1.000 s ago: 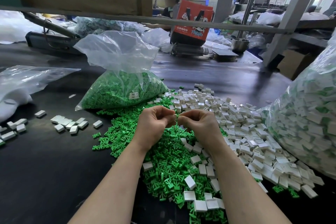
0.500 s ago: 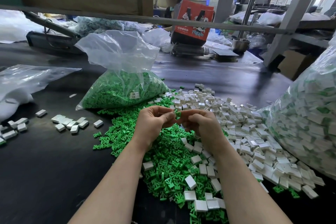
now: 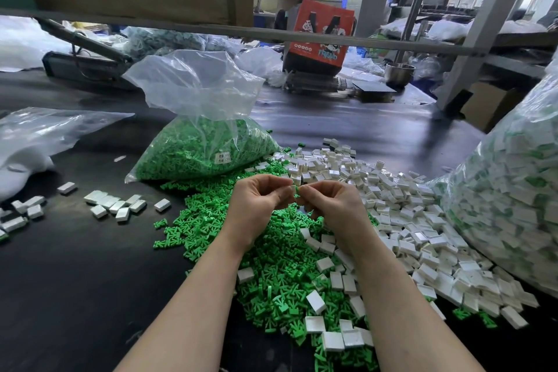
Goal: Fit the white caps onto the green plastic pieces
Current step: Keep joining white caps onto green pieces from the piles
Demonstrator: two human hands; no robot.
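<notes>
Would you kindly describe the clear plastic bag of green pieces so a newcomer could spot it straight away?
Start at the dark worktable and look beyond the two hands to the loose green pile. At its far left edge sits the clear plastic bag of green pieces, open-topped. Unlike the bigger bag on the right, it holds only green and carries a small white label.

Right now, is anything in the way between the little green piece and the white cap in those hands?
Nothing visible: the left hand and right hand pinch the small green plastic piece and white cap together.
</notes>
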